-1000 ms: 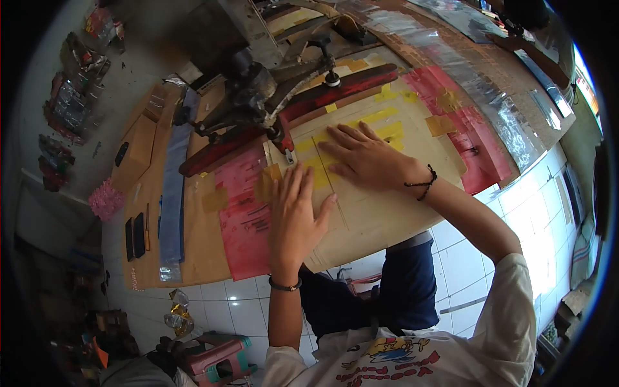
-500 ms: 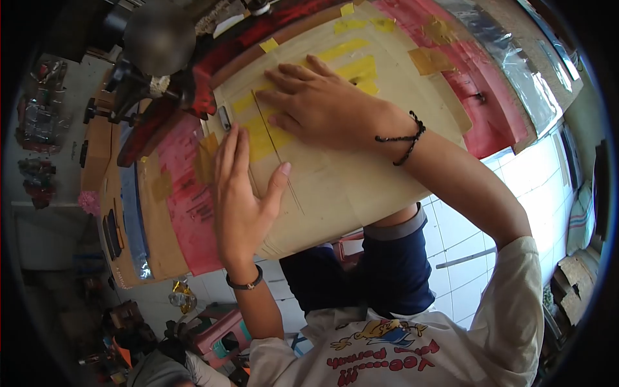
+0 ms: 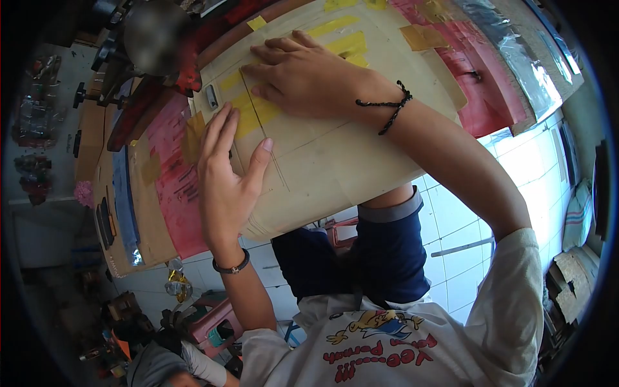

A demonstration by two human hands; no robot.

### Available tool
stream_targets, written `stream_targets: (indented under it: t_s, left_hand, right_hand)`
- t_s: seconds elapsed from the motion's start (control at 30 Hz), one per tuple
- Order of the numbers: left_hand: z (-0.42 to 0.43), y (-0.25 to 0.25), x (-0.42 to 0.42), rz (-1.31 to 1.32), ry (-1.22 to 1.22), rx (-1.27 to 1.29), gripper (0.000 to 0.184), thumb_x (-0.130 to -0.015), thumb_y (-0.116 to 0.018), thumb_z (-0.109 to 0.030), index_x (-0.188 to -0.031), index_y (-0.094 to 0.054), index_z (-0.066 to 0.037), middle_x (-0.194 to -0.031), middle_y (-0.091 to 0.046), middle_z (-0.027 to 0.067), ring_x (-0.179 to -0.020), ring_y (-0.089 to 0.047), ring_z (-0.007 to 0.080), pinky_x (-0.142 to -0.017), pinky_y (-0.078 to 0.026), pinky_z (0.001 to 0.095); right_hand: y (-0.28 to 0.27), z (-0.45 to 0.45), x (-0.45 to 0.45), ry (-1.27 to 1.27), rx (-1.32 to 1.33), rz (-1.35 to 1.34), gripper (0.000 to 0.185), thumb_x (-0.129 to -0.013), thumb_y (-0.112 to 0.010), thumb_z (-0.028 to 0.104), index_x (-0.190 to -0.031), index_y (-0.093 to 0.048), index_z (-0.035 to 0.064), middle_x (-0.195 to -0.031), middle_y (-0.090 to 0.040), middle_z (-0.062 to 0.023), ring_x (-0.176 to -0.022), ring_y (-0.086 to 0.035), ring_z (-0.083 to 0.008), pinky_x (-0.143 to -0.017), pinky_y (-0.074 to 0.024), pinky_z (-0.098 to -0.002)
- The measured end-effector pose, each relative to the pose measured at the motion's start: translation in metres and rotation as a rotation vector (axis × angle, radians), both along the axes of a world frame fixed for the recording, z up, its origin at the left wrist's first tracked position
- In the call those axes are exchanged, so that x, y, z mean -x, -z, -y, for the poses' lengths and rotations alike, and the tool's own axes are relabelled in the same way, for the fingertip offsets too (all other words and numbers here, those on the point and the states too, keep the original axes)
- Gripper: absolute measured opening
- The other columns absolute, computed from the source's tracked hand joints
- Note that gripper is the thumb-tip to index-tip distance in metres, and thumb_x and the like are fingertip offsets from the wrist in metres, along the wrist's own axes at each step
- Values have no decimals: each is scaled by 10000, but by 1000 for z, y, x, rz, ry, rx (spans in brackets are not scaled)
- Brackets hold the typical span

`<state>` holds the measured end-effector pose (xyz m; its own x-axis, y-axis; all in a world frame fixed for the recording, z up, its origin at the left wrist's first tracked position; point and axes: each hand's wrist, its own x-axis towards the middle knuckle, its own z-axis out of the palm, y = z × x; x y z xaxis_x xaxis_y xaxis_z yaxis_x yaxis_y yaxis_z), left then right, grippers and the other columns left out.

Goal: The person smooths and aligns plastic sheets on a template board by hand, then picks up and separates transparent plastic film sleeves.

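My right hand (image 3: 300, 74) lies palm down on a beige sheet-covered board (image 3: 322, 161), its fingers spread over strips of yellow tape (image 3: 348, 48). A black braided bracelet (image 3: 396, 106) circles that wrist. On the board's left part rests my left hand (image 3: 225, 168), fingers stretched out and thumb apart. Its fingertips are close to a small greyish oblong piece or slot (image 3: 211, 97). Between the hands, thin dark straight lines (image 3: 259, 119) run along the board. Neither hand visibly grips anything; what lies under the palms is hidden.
A red clamp-like bar with dark knobs (image 3: 126, 119) stands along the far left edge. Red-stained strips (image 3: 177, 180) flank the beige sheet. Past the table are white floor tiles (image 3: 451, 258), a pink stool (image 3: 216, 322), and another person in grey (image 3: 158, 361) at lower left.
The whole view has shifted, so the board and hands appear higher and farther left. Both hands stay on the board in nearly the same places; the right thumb sits closer to the index finger.
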<state>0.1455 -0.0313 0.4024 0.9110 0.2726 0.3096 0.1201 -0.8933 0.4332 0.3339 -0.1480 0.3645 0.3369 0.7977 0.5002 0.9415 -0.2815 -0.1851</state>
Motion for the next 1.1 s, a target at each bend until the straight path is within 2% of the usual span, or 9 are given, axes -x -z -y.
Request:
stream_targets:
  t_s: [0.13,0.23,0.33,0.43,0.53,0.63,0.93,1.03,1.1]
  left_hand:
    - [2,1,1,4,-32,3,649,-957,-736,-331,-1417,-582,99,-1529,-544,239,-1404,-537,400,-1182,-413,449]
    - [1,0,1,18,-42,7,663,-956,-732,-353,-1410,-584,107,-1526,-545,244,-1398,-541,405,-1177,-421,453]
    - [1,0,2,15,-48,46,674,-961,-721,-369,-1403,-582,120,-1527,-540,252,-1397,-539,415,-1168,-430,463]
    - [-2,1,3,11,-31,24,679,-959,-722,-372,-1404,-580,121,-1529,-535,257,-1395,-538,421,-1168,-430,465]
    - [-1,0,3,10,-28,34,687,-959,-722,-380,-1405,-579,121,-1529,-533,258,-1401,-529,427,-1171,-425,470]
    - [1,0,5,43,-36,32,613,-948,-739,-258,-1422,-579,98,-1526,-556,221,-1411,-544,386,-1186,-413,447]
    - [-2,-1,8,36,46,-32,498,-955,-718,-178,-1366,-624,87,-1471,-607,214,-1377,-565,391,-1164,-431,447]
    - [-3,0,9,23,38,28,559,-959,-723,-281,-1365,-623,90,-1477,-593,221,-1399,-530,400,-1176,-420,475]
    - [-4,-2,10,16,47,53,579,-957,-733,-280,-1382,-609,93,-1488,-584,225,-1401,-533,396,-1177,-423,469]
  right_hand:
    - [-9,10,0,-87,-14,-47,447,-1055,-558,321,-1418,-636,71,-1542,-561,-168,-1468,-469,-356,-1270,-276,-552]
    - [-14,24,9,-162,-61,-19,391,-995,-629,296,-1289,-711,52,-1435,-641,-175,-1368,-560,-359,-1210,-359,-538]
    - [-11,25,10,-220,-155,-81,383,-971,-667,266,-1273,-715,36,-1388,-672,-172,-1339,-581,-356,-1194,-399,-487]
    - [-11,22,11,-194,-159,-66,377,-963,-678,259,-1258,-722,28,-1377,-681,-170,-1334,-587,-347,-1188,-413,-439]
    - [-14,23,14,-180,-148,-63,373,-962,-678,255,-1256,-725,31,-1381,-680,-169,-1328,-591,-347,-1189,-411,-446]
    - [-15,22,15,-174,-151,-73,367,-960,-681,251,-1251,-729,33,-1378,-681,-174,-1327,-592,-351,-1186,-415,-446]
    - [-15,23,15,-193,-157,-92,366,-966,-680,255,-1249,-728,27,-1379,-666,-202,-1329,-588,-360,-1182,-419,-447]
    - [-18,25,16,-192,-150,-92,374,-964,-684,259,-1253,-726,26,-1375,-665,-209,-1330,-586,-370,-1181,-418,-450]
    - [-18,25,15,-194,-141,-86,381,-959,-690,264,-1253,-726,26,-1374,-664,-208,-1331,-583,-376,-1178,-420,-450]
